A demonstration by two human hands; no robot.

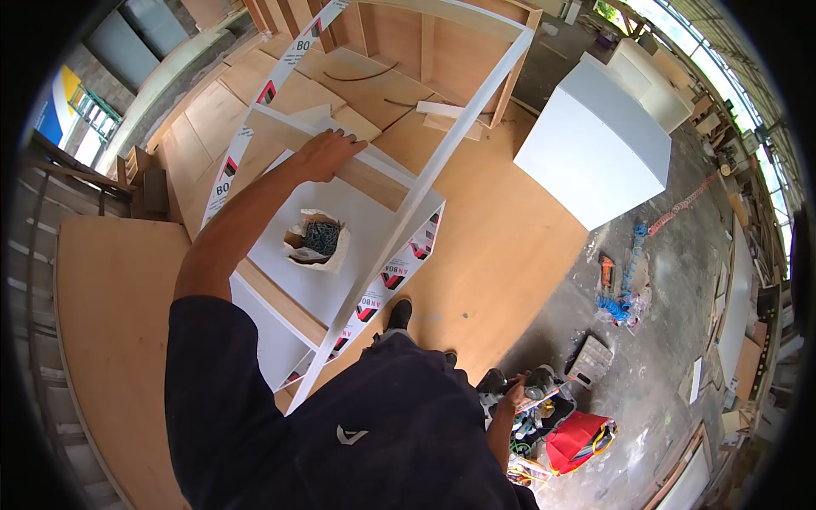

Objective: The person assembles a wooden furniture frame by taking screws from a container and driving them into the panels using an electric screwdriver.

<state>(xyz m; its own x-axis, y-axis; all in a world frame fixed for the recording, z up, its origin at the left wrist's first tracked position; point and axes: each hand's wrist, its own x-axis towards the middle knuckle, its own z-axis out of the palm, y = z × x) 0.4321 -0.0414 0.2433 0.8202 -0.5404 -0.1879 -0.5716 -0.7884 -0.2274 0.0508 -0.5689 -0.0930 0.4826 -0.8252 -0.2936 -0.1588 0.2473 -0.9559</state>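
My left hand point(327, 155) lies over a wooden crosspiece point(378, 180) of a long frame with white-faced rails point(425, 174), its fingers curled around the edge. Within the frame, on a white panel point(285, 285), stands a torn paper bag point(333, 259) full of dark screws or nails point(321, 239). Low on the right, beside my body, my right hand point(515, 393) is closed on a dark, bulky tool point(539, 382). What kind of tool it is I cannot make out.
A large white box-shaped piece point(595, 140) stands to the right. On the concrete floor lie an orange tool point(607, 270), a blue coiled hose point(636, 246), a grey case point(590, 361) and a red bag point(580, 442). An open wooden carcass point(425, 42) stands ahead.
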